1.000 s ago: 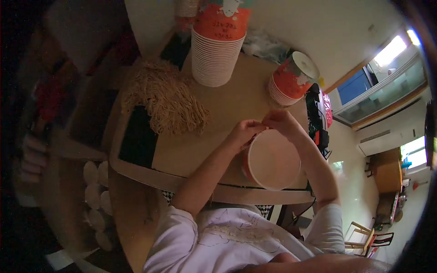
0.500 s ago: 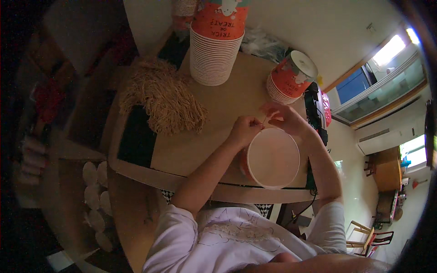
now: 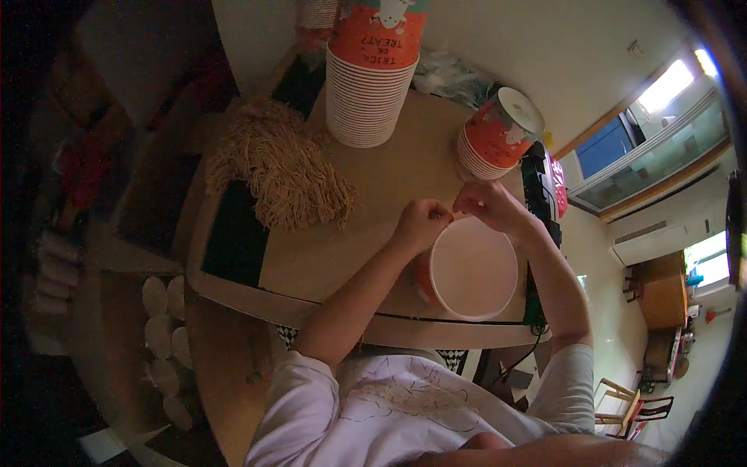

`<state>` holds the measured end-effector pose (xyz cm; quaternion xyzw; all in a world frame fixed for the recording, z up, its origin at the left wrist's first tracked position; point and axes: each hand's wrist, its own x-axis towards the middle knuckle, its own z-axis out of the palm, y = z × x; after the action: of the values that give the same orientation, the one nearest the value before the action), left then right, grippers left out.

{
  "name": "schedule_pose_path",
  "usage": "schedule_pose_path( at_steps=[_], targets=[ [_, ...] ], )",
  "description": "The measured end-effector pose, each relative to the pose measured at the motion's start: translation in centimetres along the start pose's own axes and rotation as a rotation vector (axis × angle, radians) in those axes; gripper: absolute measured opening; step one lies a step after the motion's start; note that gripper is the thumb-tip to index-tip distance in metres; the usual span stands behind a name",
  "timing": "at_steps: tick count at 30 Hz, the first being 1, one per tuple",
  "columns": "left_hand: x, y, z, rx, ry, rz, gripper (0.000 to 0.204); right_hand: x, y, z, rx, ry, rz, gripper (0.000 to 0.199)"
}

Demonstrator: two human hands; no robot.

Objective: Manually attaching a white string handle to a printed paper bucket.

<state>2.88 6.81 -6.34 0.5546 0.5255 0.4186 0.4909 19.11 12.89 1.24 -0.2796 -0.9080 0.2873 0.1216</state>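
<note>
The open bucket (image 3: 473, 268), white inside and orange outside, is on the table (image 3: 366, 261) close to the person's edge. At its far rim, the left hand (image 3: 424, 224) and right hand (image 3: 490, 206) nearly meet, fingers curled toward a pinch; whether fully closed, and on what, I cannot tell. Step in hand, in my judgement: fine fingertip work at the rim. The next move calls for a steady bucket and precise fingertips. Beyond lie tan cords (image 3: 280, 171), a tall bucket stack (image 3: 369, 101) and a shorter stack (image 3: 498, 140).
</note>
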Motion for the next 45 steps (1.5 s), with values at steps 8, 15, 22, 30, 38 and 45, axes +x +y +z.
schedule_pose_path(
  at_steps=[8, 15, 22, 30, 38, 45],
  targets=[
    [0.1, -0.3, 0.2, -0.030, 0.002, 0.034, 0.014, 0.0, 0.0, 1.7, -0.044, -0.009, 0.287, 0.015],
    [-0.1, -0.4, 0.2, -0.019, -0.003, 0.061, 0.016, -0.3, 1.1, 1.8, 0.135, -0.026, 0.248, 0.017],
    [-1.2, -0.7, -0.9, -0.319, 0.058, 0.056, 0.017, -0.6, 2.2, 2.8, 0.097, 0.066, 0.195, 0.010],
    [-1.8, 0.5, -3.4, 0.048, -0.021, 0.399, 0.015, -0.1, 1.0, 2.4, 0.112, 0.103, 0.263, 0.008],
    [-1.3, -0.5, -1.7, 0.254, 0.086, 0.553, 0.014, -0.2, 1.7, 2.9, 0.109, 0.148, 0.274, 0.009],
    [-0.6, -1.2, -1.0, 0.270, 0.176, 0.577, 0.017, -0.4, 1.4, 3.0, 0.082, 0.191, 0.247, 0.009]
  ],
)
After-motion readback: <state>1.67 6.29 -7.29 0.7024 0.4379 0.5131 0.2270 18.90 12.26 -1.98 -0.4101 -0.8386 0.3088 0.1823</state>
